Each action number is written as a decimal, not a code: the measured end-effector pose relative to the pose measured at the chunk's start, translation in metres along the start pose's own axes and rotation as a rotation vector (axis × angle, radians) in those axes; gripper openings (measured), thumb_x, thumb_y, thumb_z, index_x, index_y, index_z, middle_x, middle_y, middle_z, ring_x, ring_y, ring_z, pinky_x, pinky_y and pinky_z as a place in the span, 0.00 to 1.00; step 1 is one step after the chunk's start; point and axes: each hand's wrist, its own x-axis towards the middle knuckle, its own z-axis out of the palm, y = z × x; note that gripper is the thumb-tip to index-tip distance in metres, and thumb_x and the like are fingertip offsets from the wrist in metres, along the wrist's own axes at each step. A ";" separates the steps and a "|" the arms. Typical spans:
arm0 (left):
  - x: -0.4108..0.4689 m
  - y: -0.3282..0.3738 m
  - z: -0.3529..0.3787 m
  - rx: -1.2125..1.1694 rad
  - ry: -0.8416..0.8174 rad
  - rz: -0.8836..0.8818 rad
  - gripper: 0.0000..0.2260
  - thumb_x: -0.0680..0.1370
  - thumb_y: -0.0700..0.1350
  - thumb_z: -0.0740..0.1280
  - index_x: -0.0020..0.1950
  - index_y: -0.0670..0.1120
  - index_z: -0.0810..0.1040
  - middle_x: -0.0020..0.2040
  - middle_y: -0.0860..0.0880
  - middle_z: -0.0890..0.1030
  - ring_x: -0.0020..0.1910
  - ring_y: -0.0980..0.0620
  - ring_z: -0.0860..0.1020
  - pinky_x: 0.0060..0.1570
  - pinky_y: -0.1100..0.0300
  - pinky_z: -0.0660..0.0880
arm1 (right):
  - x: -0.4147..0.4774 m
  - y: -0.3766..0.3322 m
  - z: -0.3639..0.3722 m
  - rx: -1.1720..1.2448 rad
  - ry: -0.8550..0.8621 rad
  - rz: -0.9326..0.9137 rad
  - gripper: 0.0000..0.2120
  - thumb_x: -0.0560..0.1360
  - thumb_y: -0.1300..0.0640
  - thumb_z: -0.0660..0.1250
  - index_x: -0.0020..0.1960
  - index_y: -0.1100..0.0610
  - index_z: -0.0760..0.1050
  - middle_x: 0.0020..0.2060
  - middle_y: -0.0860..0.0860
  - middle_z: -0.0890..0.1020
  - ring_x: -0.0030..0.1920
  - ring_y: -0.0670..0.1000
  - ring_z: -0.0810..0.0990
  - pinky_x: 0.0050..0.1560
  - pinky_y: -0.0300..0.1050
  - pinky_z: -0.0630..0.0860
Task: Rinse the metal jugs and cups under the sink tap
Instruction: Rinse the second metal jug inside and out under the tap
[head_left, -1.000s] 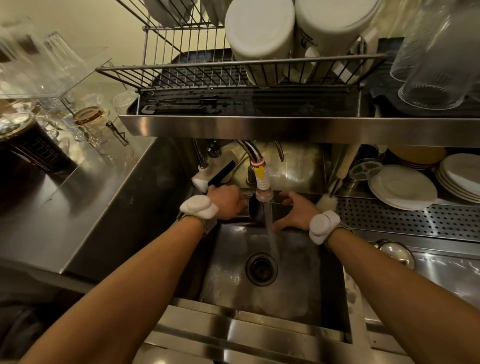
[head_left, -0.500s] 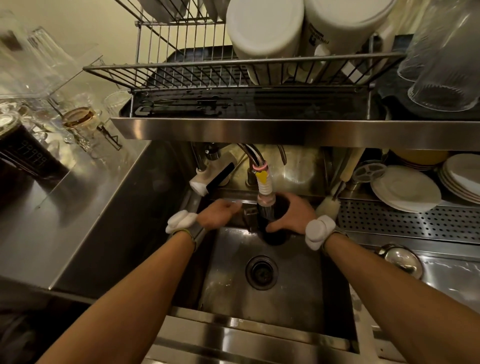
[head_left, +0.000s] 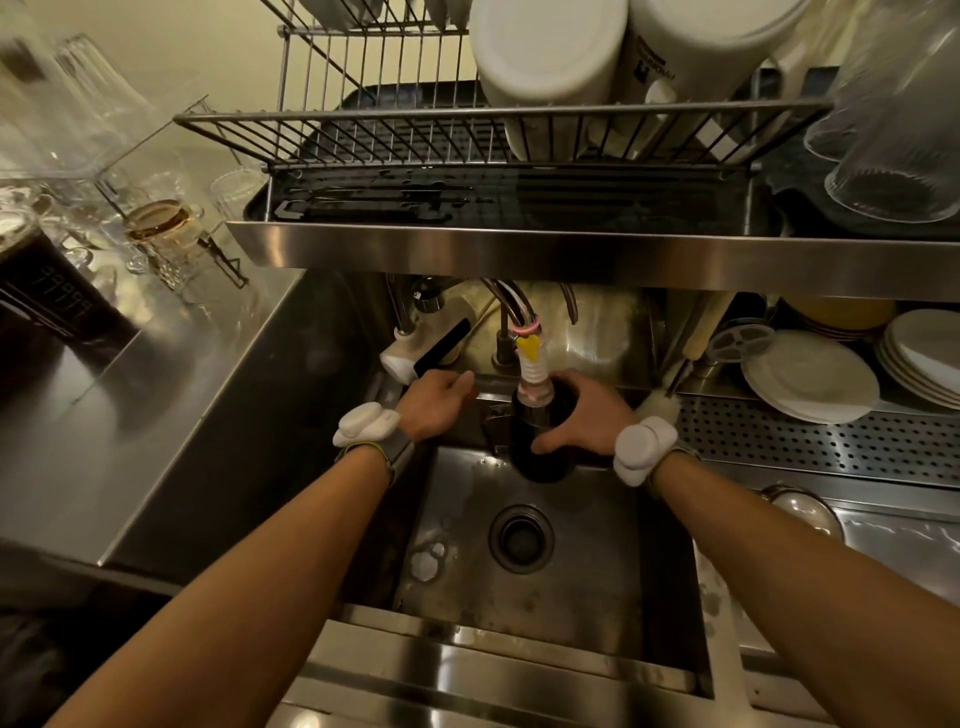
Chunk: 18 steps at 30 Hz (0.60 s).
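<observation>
From the head view we see our right hand with its fingers wrapped around a dark, round metal jug, held upright at the back of the stainless steel sink basin with its mouth right under the white ribbed tap nozzle, which dips into the opening. Our left hand reaches to the back left edge of the basin beside the jug, fingers curled narrow, though we cannot tell what they grip. Stacked white round plates lie on the perforated steel surface to the right, and a round black drain sits in the basin floor below the jug.
</observation>
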 end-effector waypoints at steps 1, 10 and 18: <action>0.000 0.000 0.000 -0.009 -0.001 0.010 0.18 0.81 0.54 0.54 0.44 0.46 0.80 0.44 0.45 0.81 0.43 0.48 0.77 0.51 0.52 0.73 | -0.001 0.002 -0.002 0.000 0.016 0.006 0.42 0.57 0.54 0.82 0.67 0.52 0.68 0.56 0.45 0.76 0.55 0.46 0.74 0.55 0.40 0.70; 0.003 0.008 0.004 0.017 0.003 0.021 0.16 0.82 0.51 0.56 0.39 0.49 0.76 0.34 0.51 0.75 0.34 0.54 0.72 0.43 0.58 0.68 | -0.003 0.001 0.001 0.000 0.020 -0.002 0.41 0.54 0.51 0.82 0.64 0.51 0.70 0.57 0.47 0.78 0.56 0.49 0.76 0.56 0.44 0.74; 0.000 0.005 0.001 0.019 0.047 0.011 0.18 0.82 0.52 0.55 0.44 0.43 0.79 0.41 0.44 0.79 0.40 0.50 0.75 0.46 0.54 0.71 | -0.002 -0.009 -0.006 0.049 0.026 0.015 0.42 0.57 0.54 0.81 0.67 0.53 0.68 0.60 0.48 0.76 0.58 0.49 0.75 0.54 0.40 0.70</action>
